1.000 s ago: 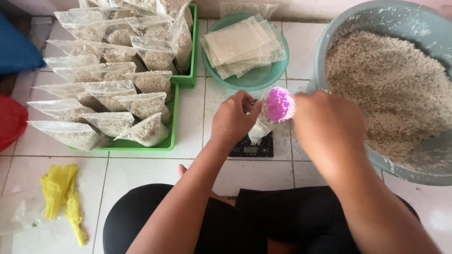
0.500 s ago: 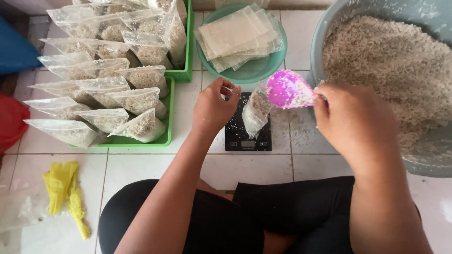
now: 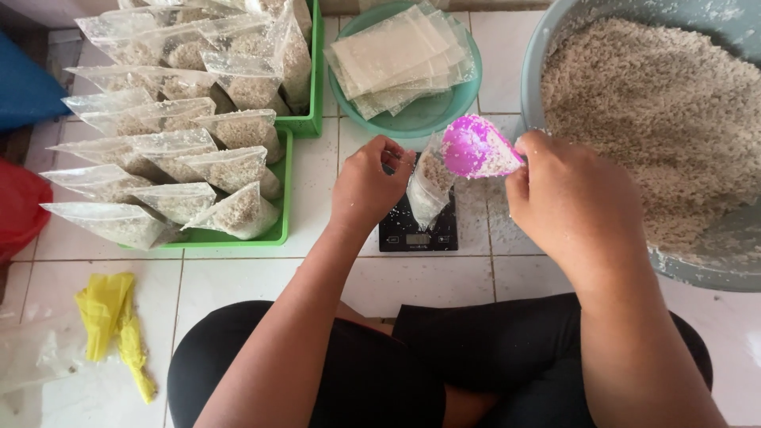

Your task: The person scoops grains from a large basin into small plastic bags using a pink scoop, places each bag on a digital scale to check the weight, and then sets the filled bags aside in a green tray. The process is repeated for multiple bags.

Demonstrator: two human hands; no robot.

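Clear plastic bag (image 3: 428,186), part-filled with pale grain, stands on black scale (image 3: 418,230) at frame centre: limp, slippery, best gripped at rim. Left hand (image 3: 369,182) pinches its mouth; right hand (image 3: 575,198) clasps pink scoop (image 3: 474,148).

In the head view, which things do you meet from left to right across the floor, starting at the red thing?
Red thing → yellow plastic → green tray → left hand → clear bag → pink scoop → right hand → grey basin.
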